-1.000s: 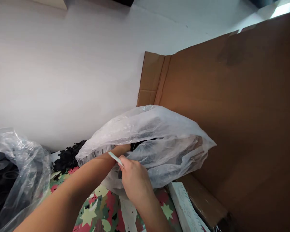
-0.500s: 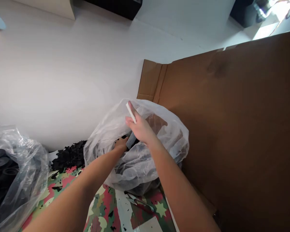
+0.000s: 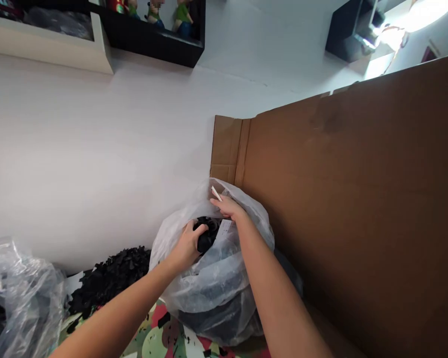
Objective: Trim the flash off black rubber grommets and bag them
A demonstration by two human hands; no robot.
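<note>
A large translucent plastic bag (image 3: 218, 286) stands on the patterned cover, its mouth open towards me. My left hand (image 3: 188, 243) is inside the mouth, fingers curled over a round black part (image 3: 206, 238); its exact kind is unclear. My right hand (image 3: 228, 206) is at the bag's far right rim, with a thin white stick (image 3: 216, 193) held by the thumb and fingers. Between the hands lies a white label (image 3: 224, 229) with small print. Dark contents show dimly through the plastic.
A tall cardboard panel (image 3: 358, 199) walls off the right side. Left of the bag lies a heap of black scraps (image 3: 112, 273), then another clear plastic bag (image 3: 30, 298). The patterned cover (image 3: 160, 338) lies beneath. A black shelf (image 3: 157, 42) with figurines hangs above.
The view has tilted up, so the bag sits lower in it. My left hand now grips a round black part. My right hand still has the white stick, now nearer the bag's far rim.
</note>
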